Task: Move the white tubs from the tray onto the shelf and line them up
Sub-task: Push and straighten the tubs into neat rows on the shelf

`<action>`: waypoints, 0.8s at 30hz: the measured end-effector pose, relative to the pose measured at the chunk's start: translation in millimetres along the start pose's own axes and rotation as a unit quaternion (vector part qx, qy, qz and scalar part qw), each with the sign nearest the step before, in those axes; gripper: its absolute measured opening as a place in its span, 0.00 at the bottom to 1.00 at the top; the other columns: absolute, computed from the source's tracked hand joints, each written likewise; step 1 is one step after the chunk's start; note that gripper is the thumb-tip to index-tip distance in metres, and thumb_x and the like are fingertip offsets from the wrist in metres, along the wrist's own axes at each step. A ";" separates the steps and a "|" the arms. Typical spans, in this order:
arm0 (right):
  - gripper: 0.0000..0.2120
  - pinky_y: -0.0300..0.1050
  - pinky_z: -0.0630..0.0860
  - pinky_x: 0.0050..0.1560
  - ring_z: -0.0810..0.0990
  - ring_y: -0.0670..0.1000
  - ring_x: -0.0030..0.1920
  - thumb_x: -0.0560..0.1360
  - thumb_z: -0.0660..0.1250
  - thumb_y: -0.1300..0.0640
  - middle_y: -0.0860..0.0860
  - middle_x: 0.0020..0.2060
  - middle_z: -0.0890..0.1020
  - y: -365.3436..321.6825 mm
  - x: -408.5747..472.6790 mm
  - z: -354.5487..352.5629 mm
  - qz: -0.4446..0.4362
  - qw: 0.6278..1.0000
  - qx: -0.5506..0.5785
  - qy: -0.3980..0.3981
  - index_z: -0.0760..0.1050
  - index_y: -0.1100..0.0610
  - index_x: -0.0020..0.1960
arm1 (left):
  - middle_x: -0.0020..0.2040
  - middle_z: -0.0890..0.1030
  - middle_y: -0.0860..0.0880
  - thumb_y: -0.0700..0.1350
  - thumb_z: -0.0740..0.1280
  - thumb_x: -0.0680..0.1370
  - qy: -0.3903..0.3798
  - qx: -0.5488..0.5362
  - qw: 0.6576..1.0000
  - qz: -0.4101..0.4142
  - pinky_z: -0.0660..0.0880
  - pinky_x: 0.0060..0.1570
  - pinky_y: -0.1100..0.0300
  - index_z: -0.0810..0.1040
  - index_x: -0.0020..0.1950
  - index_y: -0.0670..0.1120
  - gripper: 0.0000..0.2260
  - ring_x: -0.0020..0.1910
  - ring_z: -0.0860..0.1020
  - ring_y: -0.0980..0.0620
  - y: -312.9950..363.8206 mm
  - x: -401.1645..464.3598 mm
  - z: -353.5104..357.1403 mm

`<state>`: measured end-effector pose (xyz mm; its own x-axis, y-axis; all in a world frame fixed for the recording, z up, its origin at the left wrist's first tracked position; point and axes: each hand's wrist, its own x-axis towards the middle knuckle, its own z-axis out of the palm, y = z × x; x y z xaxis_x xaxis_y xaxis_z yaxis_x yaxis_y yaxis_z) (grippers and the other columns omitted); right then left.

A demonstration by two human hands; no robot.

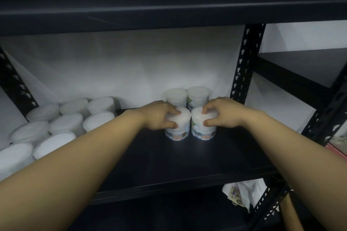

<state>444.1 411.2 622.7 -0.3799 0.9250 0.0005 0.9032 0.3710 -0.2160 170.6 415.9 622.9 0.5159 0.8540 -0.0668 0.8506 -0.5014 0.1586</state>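
Both arms reach forward into the rack, forearms bare, wrists level with the tub lids. Left hand (161, 116) comes from the left and grips the left front tub (177, 129) at its top: fingers curl over the far edge of the lid, thumb presses the near side. Right hand (221, 113) mirrors it on the right front tub (203, 127), fingers hooked over the lid from behind, thumb pinching the wall toward the camera. Each hand holds one tub.

These two tubs stand upright on the dark shelf (187, 161), side by side and touching or very nearly so. Just behind them stand two more, the left back tub (176, 95) and the right back tub (199, 94), also upright and close together, so the four make a square block near the black slotted post (244, 62).

Front tubs are short white cylinders with pale lids and a printed band low on the wall reading "COTTON BUDS", with blue and orange colour.

Well apart to the left, a cluster of white tubs (65, 124) sits in rows, lids up; the tray under them cannot be made out. A white wall (122, 65) backs the shelf.
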 end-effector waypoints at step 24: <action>0.24 0.46 0.71 0.66 0.74 0.53 0.66 0.74 0.72 0.42 0.49 0.70 0.75 24.8 36.1 -4.8 0.011 1.000 0.024 -0.014 0.75 0.45 0.68 | 0.78 0.67 0.52 0.55 0.70 0.78 0.016 -0.005 0.999 -0.033 0.59 0.73 0.60 0.70 0.76 0.54 0.27 0.76 0.65 0.50 -3.7 34.9 -2.0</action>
<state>453.8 454.1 622.1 -0.3657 0.9302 -0.0312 0.9012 0.3455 -0.2618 185.3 447.8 622.0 0.4543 0.8897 -0.0452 0.8818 -0.4420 0.1644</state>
